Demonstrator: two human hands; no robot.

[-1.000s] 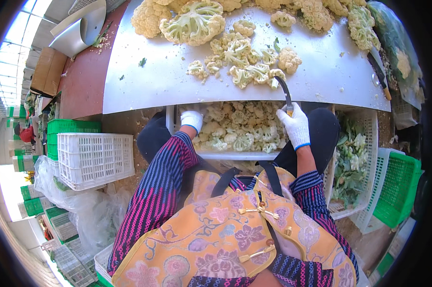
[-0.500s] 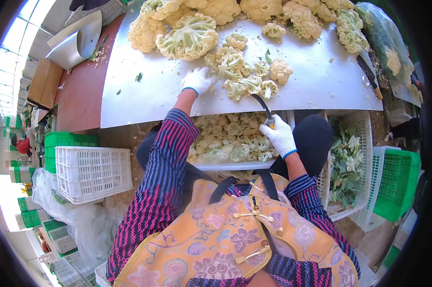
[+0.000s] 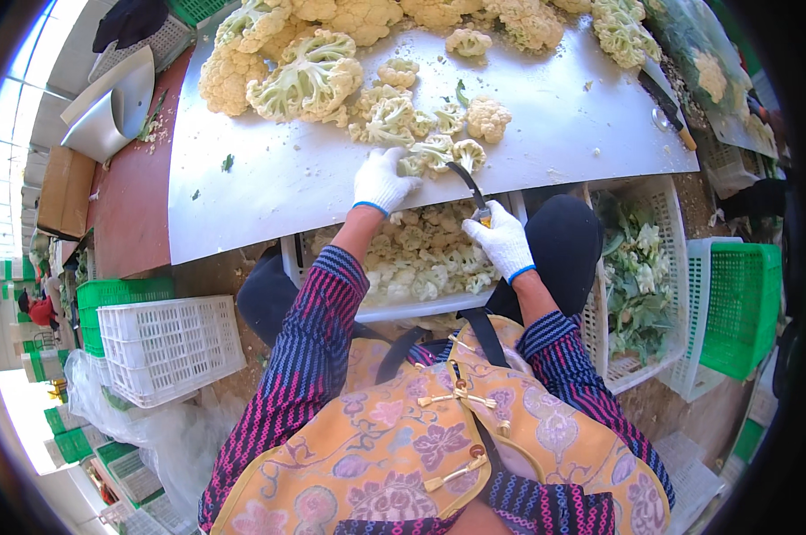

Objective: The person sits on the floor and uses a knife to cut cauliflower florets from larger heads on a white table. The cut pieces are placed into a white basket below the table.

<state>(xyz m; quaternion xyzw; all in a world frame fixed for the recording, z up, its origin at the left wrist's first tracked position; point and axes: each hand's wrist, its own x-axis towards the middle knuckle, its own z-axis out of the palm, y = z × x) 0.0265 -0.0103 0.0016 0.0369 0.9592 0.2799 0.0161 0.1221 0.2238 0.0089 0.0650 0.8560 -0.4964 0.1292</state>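
Note:
My left hand (image 3: 383, 182), in a white glove, rests near the metal sheet's front edge, fingers stretched toward the cut cauliflower florets (image 3: 431, 153) and holding nothing that I can see. A curved-blade knife (image 3: 468, 184) is in my gloved right hand (image 3: 500, 241), its tip beside the small florets. Farther back lie a large cut cauliflower head (image 3: 307, 78) and a loose floret (image 3: 488, 119). Below the edge, between my knees, a white crate (image 3: 421, 308) holds many florets.
Whole cauliflowers (image 3: 354, 20) are heaped along the far side of the metal sheet (image 3: 269, 192). Another knife (image 3: 669, 111) lies at its right edge. A leaf-filled crate (image 3: 679, 294) and a green crate (image 3: 744, 312) stand right; a white crate (image 3: 171, 343) stands left.
My left hand has drawn back toward the sheet's front edge, closer to the small florets. My right hand still holds the knife. The whole view has shifted slightly.

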